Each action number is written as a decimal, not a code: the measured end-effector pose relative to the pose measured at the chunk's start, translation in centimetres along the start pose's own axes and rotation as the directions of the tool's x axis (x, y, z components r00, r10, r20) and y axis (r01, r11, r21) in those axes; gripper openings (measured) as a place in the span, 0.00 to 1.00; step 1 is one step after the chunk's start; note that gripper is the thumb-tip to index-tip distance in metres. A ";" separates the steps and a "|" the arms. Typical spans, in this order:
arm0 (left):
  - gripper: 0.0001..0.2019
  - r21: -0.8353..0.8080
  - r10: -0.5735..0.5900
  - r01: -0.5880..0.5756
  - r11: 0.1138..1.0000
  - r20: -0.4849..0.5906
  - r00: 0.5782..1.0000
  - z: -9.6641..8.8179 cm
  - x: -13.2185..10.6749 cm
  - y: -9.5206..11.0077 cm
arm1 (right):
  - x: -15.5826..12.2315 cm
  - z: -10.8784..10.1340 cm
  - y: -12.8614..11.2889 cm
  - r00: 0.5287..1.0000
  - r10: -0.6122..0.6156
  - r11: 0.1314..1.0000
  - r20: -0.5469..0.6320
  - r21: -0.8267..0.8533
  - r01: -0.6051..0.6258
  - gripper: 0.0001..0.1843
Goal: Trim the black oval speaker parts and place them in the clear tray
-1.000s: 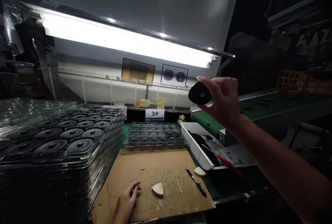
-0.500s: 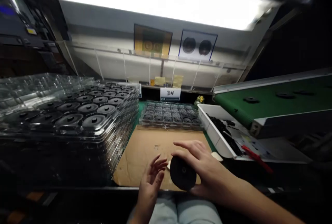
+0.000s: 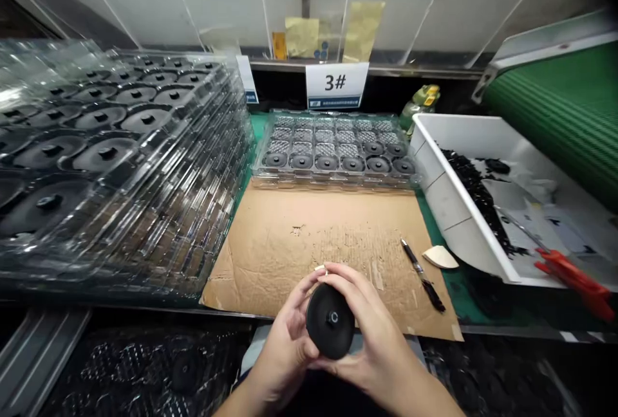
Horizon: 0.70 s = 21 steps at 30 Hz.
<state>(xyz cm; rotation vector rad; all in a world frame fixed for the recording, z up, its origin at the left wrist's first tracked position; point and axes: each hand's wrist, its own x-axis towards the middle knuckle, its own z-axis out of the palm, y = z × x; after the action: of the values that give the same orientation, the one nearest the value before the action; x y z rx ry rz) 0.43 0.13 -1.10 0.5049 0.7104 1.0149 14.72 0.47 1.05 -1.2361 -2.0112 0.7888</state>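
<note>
A round black disc-shaped part [image 3: 330, 330] with a small hub at its centre is held up over the near edge of the cardboard sheet [image 3: 270, 224]. My left hand [image 3: 288, 333] is closed on its left rim, thumb at the lower edge. From the right, my right hand [image 3: 369, 320] grips the same disc, fingers over the top and thumb underneath. Beyond the cardboard lies a clear plastic tray [image 3: 333, 179], with similar black discs in its front row and a couple more at the right of the row behind.
At left rises a tall stack of clear trays [image 3: 193, 185] filled with black discs. A white bin [image 3: 463, 211] at right holds black scraps and a red-handled tool [image 3: 574, 275]. A pen-like tool [image 3: 416, 262] and a cream wedge [image 3: 440, 257] lie nearby. A green conveyor [image 3: 560, 95] slopes at upper right.
My left hand has come from beside the disc to take hold of it along with my right hand. The view has tilted downward and closer to the bench.
</note>
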 end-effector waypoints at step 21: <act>0.25 -0.457 -0.225 0.102 0.884 -0.225 0.948 -3.2 6.6 1.1 | 0.2 5.0 8.0 0.971 0.223 0.973 0.083 0.048 -0.227 0.14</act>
<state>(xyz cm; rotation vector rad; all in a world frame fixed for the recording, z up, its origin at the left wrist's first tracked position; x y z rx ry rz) -0.31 6.66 -4.43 -0.0954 0.7239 1.0540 15.02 2.88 -8.02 -1.4372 -1.9153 1.0104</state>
